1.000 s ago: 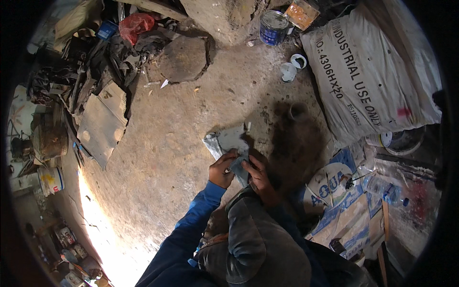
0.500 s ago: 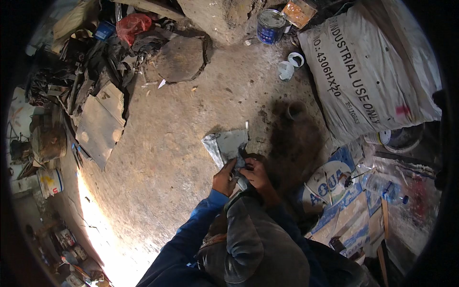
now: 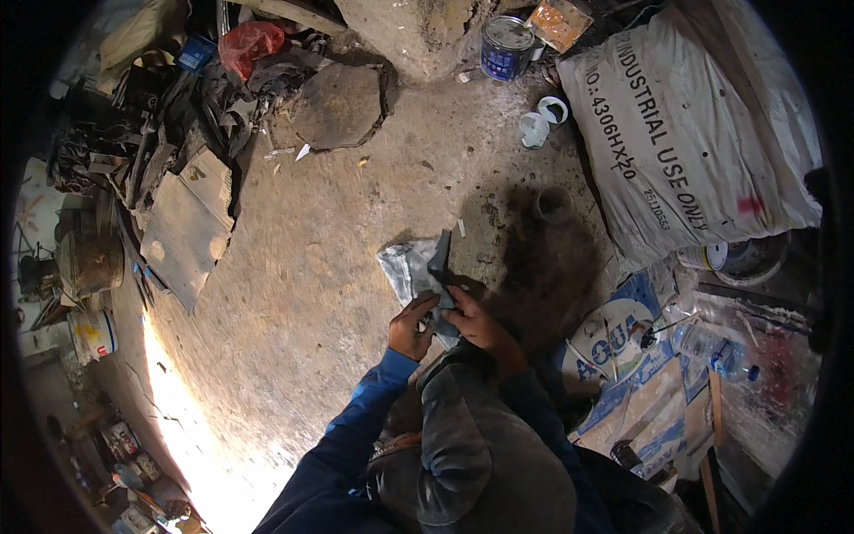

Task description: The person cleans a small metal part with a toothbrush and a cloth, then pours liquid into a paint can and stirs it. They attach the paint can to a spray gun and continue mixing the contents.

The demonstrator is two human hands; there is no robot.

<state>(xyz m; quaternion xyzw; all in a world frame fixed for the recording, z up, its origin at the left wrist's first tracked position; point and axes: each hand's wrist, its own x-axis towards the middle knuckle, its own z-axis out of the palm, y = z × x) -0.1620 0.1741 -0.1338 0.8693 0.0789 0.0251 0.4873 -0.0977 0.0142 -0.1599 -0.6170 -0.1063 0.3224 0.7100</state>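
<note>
Left hand [image 3: 410, 329] and right hand [image 3: 478, 324] — both pinching bent grey-blue strip [image 3: 440, 258] over crumpled silver-white sheet [image 3: 406, 264]; round pale cup [image 3: 553, 207] beyond sheet, rightward.

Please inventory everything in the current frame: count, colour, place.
Limp piece: 1, grey-blue, centre
Flat piece: 1, silvery, partly beneath it
Sack: 1, off-white, upper right
Can: 1, blue, top
Plastic bag: 1, red, upper left
Cardboard sheet: 1, brown, left
Cup: 1, dull brown, right of centre
Bottle: 1, clear, right
Bucket: 1, white, left edge
Other clutter: uncounted, mixed, edges
Left hand: 1, bare, at limp piece
Right hand: 1, bare, at limp piece
</note>
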